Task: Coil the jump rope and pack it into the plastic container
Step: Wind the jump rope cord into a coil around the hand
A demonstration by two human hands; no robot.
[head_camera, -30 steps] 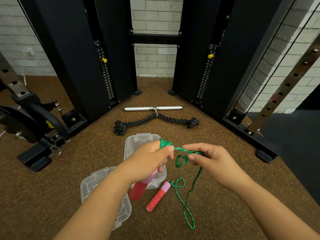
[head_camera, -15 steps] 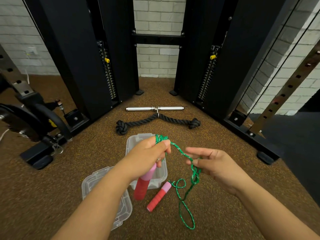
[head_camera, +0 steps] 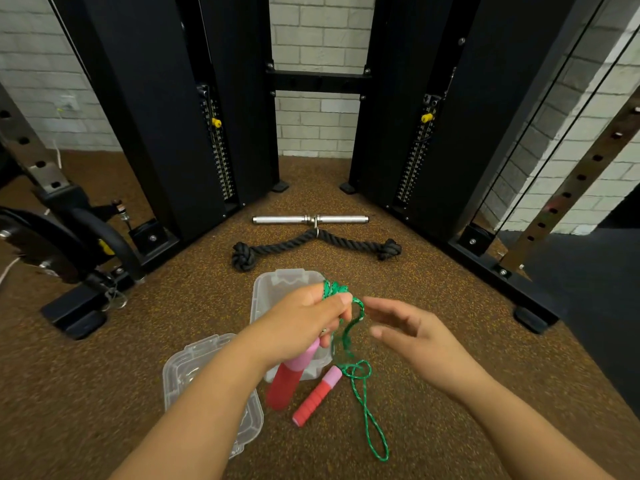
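Observation:
My left hand (head_camera: 304, 318) grips a bunch of green jump rope coils (head_camera: 332, 289) together with one red and pink handle (head_camera: 285, 381), which hangs down below the fist. The green rope (head_camera: 349, 336) drops from the fist to a long loop (head_camera: 372, 427) on the floor. The second red and pink handle (head_camera: 317, 396) lies on the floor. My right hand (head_camera: 412, 332) hovers just right of the rope with fingers spread, holding nothing. The clear plastic container (head_camera: 273, 289) sits on the floor behind my left hand, partly hidden by it.
The clear lid (head_camera: 188, 368) lies on the floor under my left forearm. A black rope attachment (head_camera: 311, 242) and a chrome bar (head_camera: 310, 220) lie further back. Black cable machine columns (head_camera: 166, 133) flank both sides, and a machine base (head_camera: 502, 271) runs at the right.
My right hand let go of the green rope and opened, drifting slightly back toward my left hand. The rope slack now hangs straight down from my left fist.

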